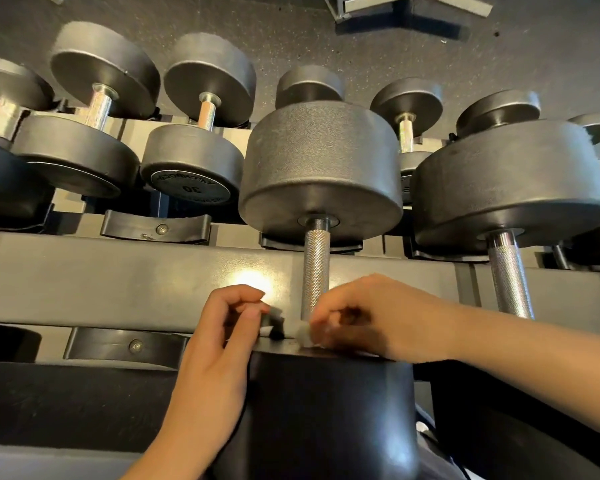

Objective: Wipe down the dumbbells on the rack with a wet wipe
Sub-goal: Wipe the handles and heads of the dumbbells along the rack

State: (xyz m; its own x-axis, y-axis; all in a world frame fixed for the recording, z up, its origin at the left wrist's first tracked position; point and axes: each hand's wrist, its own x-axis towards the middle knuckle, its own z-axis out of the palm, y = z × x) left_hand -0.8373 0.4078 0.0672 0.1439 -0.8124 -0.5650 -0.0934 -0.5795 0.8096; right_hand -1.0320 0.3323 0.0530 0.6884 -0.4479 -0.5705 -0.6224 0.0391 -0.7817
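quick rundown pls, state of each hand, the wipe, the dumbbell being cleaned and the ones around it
left hand: fingers curled, pinching one end of the wipe
right hand: fingers curled, holding the other end of the wipe
wet wipe: small, bunched, at the base of the handle
centre dumbbell: lying in its cradle, knurled handle bare above the hands
right dumbbell: racked, untouched
30 dumbbell: racked on the farther row, untouched
rack beam: bare, glare spot

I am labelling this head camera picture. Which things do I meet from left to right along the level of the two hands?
Left hand → small piece of wet wipe at the base of the knurled handle → right hand → knurled handle of the next dumbbell. All lie in front of the rack beam.
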